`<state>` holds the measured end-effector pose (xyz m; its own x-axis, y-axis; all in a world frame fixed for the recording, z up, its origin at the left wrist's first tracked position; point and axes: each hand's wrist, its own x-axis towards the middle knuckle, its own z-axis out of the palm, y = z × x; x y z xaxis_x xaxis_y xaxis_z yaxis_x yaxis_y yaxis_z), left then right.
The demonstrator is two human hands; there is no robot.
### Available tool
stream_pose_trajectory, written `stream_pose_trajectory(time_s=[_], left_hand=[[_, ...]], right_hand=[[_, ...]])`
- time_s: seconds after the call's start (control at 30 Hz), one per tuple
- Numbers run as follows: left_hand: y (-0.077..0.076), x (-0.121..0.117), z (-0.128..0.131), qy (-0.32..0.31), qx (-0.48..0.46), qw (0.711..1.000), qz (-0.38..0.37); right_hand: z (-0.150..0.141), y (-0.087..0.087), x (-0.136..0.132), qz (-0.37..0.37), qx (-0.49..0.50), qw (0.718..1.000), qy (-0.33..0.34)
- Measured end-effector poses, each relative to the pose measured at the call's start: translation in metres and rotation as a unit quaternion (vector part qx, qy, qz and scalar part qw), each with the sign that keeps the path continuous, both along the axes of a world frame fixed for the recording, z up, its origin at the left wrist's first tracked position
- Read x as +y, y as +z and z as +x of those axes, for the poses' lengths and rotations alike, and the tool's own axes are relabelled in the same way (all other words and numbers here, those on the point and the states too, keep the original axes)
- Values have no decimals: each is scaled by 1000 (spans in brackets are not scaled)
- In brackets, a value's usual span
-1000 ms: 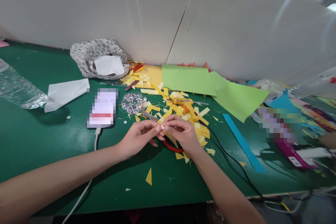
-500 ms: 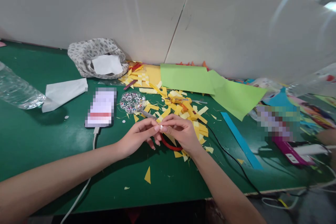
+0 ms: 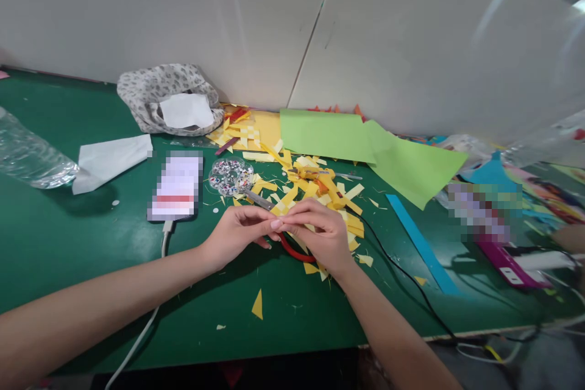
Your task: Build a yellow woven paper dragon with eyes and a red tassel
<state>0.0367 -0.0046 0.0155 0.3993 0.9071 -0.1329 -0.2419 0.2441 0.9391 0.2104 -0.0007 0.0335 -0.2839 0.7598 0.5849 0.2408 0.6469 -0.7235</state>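
My left hand [image 3: 238, 236] and my right hand [image 3: 322, 236] meet fingertip to fingertip above the table, both closed in a pinch. Whatever they hold between them is hidden by the fingers. Below them lies a pair of scissors with a red handle [image 3: 294, 251], its grey blades pointing up and left, partly covered by the hands. Yellow paper scraps [image 3: 355, 225] are heaped under and behind my right hand. Among these lies a yellow tool with an orange part [image 3: 323, 186], apparently a glue gun. A clear flower-shaped case [image 3: 231, 177] of small googly eyes sits just beyond my left hand.
A phone [image 3: 176, 186] with a white cable lies left. Behind are a spotted cloth bag [image 3: 164, 88] and green paper sheets [image 3: 326, 136]. On the right are a blue strip [image 3: 423, 244], a black cord [image 3: 402, 271] and a magenta power strip [image 3: 514, 271]. A plastic bottle [image 3: 31, 155] lies far left.
A small white piece showed between my fingertips before and is now covered. My fingers have drawn closer together, with the right hand's fingers rolled slightly over. The things on the table stay put.
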Motion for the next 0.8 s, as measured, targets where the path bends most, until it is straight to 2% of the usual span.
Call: stream_pose_trajectory(time_s=[0.13, 0.33, 0.57, 0.8], left_hand=[[2, -1, -1, -6, 10, 1000, 2], [3, -2, -1, -9, 27, 1000, 13], [2, 0, -1, -17, 35, 999, 10], [-1, 0, -1, -18, 56, 998, 38]], right_hand=[[2, 0, 0, 62, -33, 998, -8], [6, -2, 1, 111, -67, 992, -8], [5, -5, 1, 120, -72, 990, -15], [5, -6, 1, 116, -78, 990, -10]])
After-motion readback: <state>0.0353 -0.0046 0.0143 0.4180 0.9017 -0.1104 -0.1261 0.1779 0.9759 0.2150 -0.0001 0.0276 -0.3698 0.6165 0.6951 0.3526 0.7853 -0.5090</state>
